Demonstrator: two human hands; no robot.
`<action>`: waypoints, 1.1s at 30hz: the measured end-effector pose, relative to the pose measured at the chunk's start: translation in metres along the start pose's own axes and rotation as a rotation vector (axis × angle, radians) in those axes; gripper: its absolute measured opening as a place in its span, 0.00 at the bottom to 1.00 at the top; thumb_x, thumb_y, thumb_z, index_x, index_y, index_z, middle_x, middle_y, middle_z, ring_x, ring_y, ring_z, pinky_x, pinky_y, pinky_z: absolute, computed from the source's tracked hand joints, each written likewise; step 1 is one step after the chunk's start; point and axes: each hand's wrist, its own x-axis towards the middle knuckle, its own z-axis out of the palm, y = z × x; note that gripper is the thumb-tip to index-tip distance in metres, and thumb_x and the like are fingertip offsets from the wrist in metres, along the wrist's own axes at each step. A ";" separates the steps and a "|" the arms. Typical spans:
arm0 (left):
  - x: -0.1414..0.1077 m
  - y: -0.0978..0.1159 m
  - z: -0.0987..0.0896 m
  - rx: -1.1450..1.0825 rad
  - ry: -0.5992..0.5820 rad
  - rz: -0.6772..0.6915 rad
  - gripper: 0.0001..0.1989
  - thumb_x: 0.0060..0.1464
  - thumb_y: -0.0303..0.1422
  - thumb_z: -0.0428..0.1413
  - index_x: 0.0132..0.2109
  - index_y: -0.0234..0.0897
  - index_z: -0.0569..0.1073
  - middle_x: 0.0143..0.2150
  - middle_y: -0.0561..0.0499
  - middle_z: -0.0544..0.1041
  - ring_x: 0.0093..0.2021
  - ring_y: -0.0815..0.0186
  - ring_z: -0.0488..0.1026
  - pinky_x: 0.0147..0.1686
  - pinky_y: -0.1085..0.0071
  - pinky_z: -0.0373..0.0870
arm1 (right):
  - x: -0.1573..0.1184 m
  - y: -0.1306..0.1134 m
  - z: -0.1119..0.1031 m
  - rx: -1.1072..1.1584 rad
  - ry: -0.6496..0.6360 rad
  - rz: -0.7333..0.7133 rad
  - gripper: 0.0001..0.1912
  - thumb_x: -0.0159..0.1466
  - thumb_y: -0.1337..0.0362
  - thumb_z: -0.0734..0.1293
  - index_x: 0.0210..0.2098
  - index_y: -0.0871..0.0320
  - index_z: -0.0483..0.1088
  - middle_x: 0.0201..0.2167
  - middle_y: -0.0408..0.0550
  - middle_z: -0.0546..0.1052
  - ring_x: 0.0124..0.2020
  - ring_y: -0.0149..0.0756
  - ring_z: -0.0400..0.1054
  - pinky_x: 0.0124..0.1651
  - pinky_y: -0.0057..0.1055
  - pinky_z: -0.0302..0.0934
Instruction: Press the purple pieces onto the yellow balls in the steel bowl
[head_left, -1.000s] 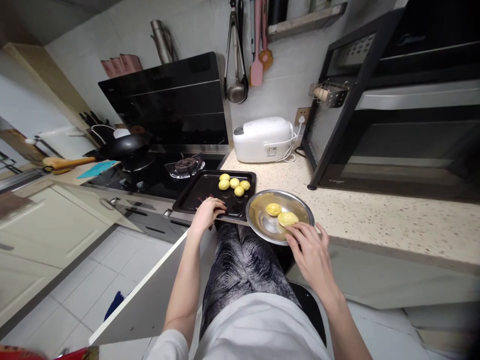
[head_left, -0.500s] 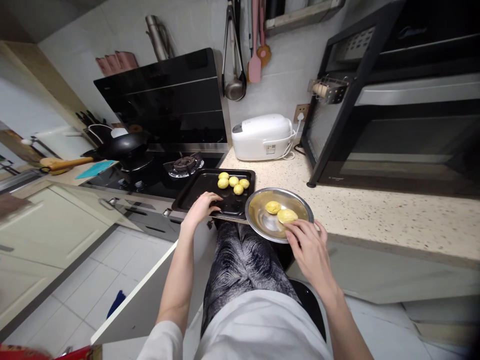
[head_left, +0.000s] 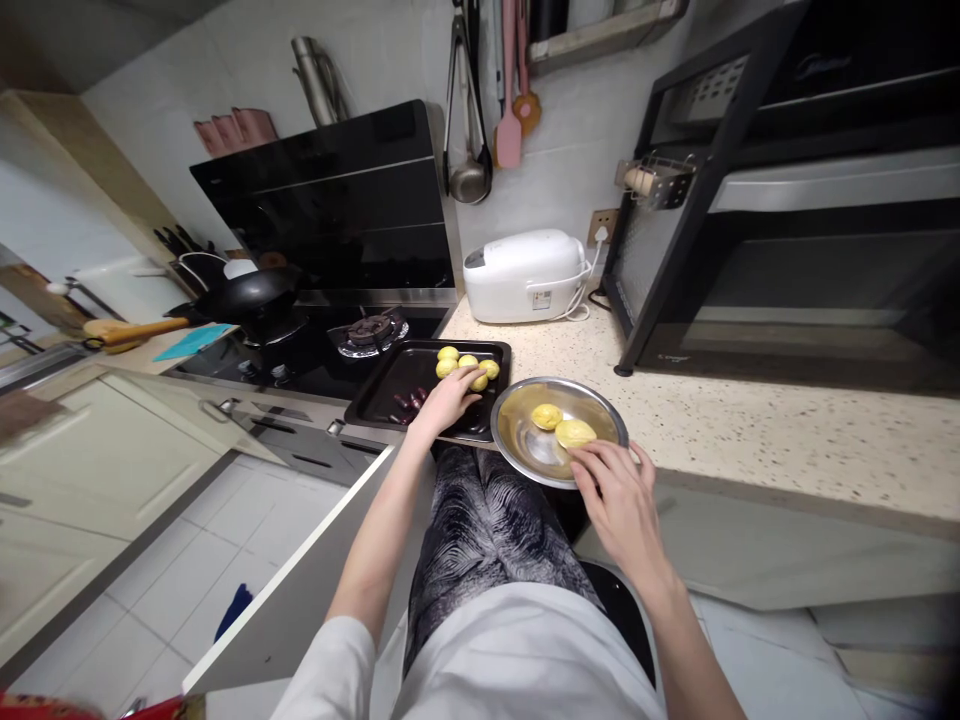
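Tray (head_left: 394,375) left, bowl (head_left: 516,412) right, along the counter's (head_left: 750,435) front edge.
Remotely, I see five rounded pieces (head_left: 446,369) toward the tray's back-right corner, slim pieces (head_left: 417,401) toward its front-left, two ovals (head_left: 547,416) in the bowl, an appliance (head_left: 521,290) behind, by the counter's back edge.

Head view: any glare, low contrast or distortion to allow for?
Head view, centre: bright reflections on the bowl; dark pieces barely stand out from the black tray. Head view, right side: the oven looks stretched and slanted, with reflections in its door.
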 end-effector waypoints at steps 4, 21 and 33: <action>0.013 0.010 0.013 0.082 0.008 -0.039 0.22 0.60 0.25 0.59 0.61 0.39 0.72 0.58 0.42 0.72 0.61 0.53 0.71 0.64 0.53 0.70 | -0.002 0.002 -0.002 0.014 -0.002 0.000 0.19 0.77 0.54 0.56 0.48 0.55 0.75 0.46 0.51 0.81 0.52 0.44 0.73 0.70 0.53 0.46; -0.003 0.026 0.009 0.047 0.092 -0.287 0.19 0.59 0.20 0.58 0.55 0.37 0.73 0.54 0.41 0.71 0.59 0.52 0.71 0.62 0.52 0.68 | -0.003 0.001 -0.001 0.046 0.008 0.021 0.19 0.77 0.54 0.56 0.48 0.54 0.75 0.46 0.50 0.81 0.53 0.45 0.73 0.69 0.52 0.47; -0.017 0.052 -0.011 -0.240 0.255 -0.177 0.13 0.64 0.29 0.59 0.55 0.38 0.73 0.56 0.41 0.76 0.55 0.55 0.74 0.54 0.60 0.75 | -0.002 -0.001 0.000 0.045 0.010 0.030 0.18 0.77 0.54 0.57 0.48 0.54 0.76 0.46 0.50 0.80 0.53 0.45 0.73 0.69 0.53 0.49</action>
